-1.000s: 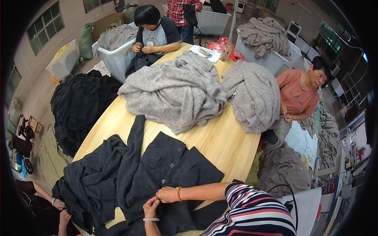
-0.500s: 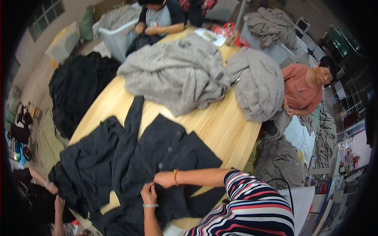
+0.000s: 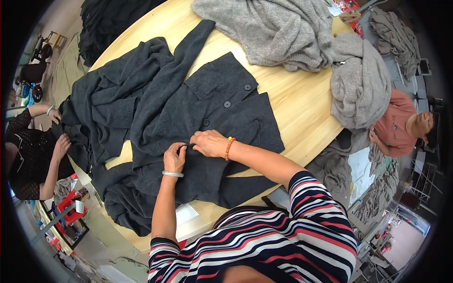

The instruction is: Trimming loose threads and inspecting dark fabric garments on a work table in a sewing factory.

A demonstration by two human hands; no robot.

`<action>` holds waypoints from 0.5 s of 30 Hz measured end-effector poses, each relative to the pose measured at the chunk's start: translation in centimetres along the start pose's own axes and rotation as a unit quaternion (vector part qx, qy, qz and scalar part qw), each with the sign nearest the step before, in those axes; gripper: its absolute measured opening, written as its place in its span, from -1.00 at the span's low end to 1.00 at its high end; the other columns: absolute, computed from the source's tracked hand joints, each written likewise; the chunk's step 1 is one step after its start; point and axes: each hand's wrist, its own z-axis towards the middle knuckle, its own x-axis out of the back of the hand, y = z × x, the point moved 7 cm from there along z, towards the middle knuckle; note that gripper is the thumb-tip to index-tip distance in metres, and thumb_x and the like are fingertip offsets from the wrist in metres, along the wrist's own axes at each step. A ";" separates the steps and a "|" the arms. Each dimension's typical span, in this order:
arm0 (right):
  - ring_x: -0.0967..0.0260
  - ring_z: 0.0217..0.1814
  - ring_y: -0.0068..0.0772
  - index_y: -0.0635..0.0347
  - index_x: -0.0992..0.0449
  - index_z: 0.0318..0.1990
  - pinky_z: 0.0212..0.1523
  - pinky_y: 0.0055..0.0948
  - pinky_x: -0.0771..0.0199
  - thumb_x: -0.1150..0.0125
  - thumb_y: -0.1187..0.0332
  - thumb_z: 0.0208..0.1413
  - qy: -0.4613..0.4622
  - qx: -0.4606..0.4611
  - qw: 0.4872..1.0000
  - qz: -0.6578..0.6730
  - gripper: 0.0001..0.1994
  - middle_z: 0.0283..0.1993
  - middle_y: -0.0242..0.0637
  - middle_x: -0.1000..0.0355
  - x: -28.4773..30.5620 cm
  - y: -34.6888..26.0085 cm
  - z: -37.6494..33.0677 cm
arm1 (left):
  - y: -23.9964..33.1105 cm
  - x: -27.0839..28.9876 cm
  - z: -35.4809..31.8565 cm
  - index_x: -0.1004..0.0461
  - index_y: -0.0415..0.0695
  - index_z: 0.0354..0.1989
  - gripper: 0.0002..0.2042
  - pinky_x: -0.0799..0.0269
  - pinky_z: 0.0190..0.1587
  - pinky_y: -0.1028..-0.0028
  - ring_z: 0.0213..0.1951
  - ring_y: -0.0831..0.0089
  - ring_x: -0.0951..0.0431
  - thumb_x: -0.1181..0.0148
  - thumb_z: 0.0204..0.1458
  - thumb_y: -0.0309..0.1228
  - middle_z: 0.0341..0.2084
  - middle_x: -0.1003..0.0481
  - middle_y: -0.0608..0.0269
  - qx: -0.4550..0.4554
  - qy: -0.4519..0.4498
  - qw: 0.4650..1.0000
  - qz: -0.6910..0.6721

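Observation:
A dark charcoal knitted cardigan (image 3: 174, 113) is spread over the wooden table, its front edge facing up. Several round dark buttons run along that edge, one button (image 3: 227, 104) lying beyond my right hand. My left hand (image 3: 174, 159), with a pale bangle at the wrist, pinches the front edge between thumb and fingers. Close beside it, my right hand (image 3: 210, 143), wearing an orange bead bracelet, has its fingers bent and closed on the same edge. Whether a button sits between the fingertips is hidden.
The curved wooden table (image 3: 302, 113) bears a large grey knit heap (image 3: 269, 33) and a second grey bundle (image 3: 361, 82). At left, a co-worker's hands (image 3: 59, 141) touch dark knitwear. A person in a salmon shirt (image 3: 401, 125) sits at right. Black garments (image 3: 113, 23) are piled at far left.
My view has tilted down and turned, so the cardigan and my hands appear higher and larger. Both hands stay together at the cardigan's front edge.

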 end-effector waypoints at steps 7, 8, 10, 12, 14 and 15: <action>-0.48 -0.30 -0.02 0.25 -0.51 -0.49 -0.29 -0.18 -0.51 -0.11 0.47 -0.13 0.009 -0.035 0.981 -0.190 -0.92 -0.33 -0.04 -0.43 5.8 4.4 -1.9 | 7.8 0.6 1.5 -0.48 -0.13 -0.29 -0.83 -0.29 -0.21 0.23 -0.26 0.14 -0.41 -0.13 -0.09 -0.58 -0.33 -0.43 0.16 -0.157 0.136 0.949 0.239; -0.46 -0.28 -0.01 0.25 -0.51 -0.46 -0.27 -0.18 -0.50 -0.11 0.48 -0.14 0.000 -0.032 0.981 -0.191 -0.92 -0.32 -0.06 -0.42 5.6 3.9 -1.8 | 9.2 0.2 2.1 -0.47 -0.17 -0.27 -0.82 -0.33 -0.18 0.24 -0.24 0.12 -0.43 -0.14 -0.10 -0.60 -0.30 -0.44 0.12 -0.223 0.126 0.949 0.182; -0.47 -0.31 -0.01 0.22 -0.52 -0.47 -0.28 -0.17 -0.51 -0.10 0.52 -0.18 0.025 -0.021 0.985 -0.170 -0.91 -0.35 -0.06 -0.44 4.9 4.5 -1.6 | 9.8 -2.5 3.7 -0.47 -0.20 -0.23 -0.78 -0.37 -0.14 0.24 -0.20 0.09 -0.44 -0.15 -0.11 -0.61 -0.26 -0.44 0.10 -0.259 0.057 0.959 0.100; -0.48 -0.29 -0.03 0.22 -0.55 -0.45 -0.29 -0.17 -0.51 -0.10 0.50 -0.17 0.036 -0.026 0.990 -0.136 -0.88 -0.33 -0.07 -0.46 4.5 4.3 -0.9 | 8.4 -4.4 5.3 -0.48 -0.23 -0.21 -0.77 -0.40 -0.12 0.25 -0.17 0.07 -0.45 -0.15 -0.10 -0.61 -0.24 -0.45 0.07 -0.223 0.052 0.967 0.111; -0.48 -0.28 -0.02 0.20 -0.57 -0.43 -0.26 -0.16 -0.50 -0.10 0.49 -0.15 0.028 -0.055 0.990 -0.130 -0.87 -0.32 -0.08 -0.47 4.5 4.4 -0.8 | 7.6 -5.3 6.3 -0.49 -0.21 -0.23 -0.78 -0.41 -0.15 0.23 -0.18 0.06 -0.46 -0.15 -0.11 -0.60 -0.26 -0.45 0.07 -0.213 0.053 0.965 0.147; -0.47 -0.28 -0.01 0.19 -0.57 -0.41 -0.25 -0.15 -0.49 -0.10 0.48 -0.13 0.043 -0.052 0.991 -0.112 -0.87 -0.31 -0.08 -0.46 4.7 4.5 -1.0 | 7.2 -5.9 7.1 -0.49 -0.20 -0.23 -0.78 -0.41 -0.16 0.22 -0.20 0.05 -0.46 -0.16 -0.11 -0.58 -0.28 -0.45 0.05 -0.181 0.021 0.971 0.153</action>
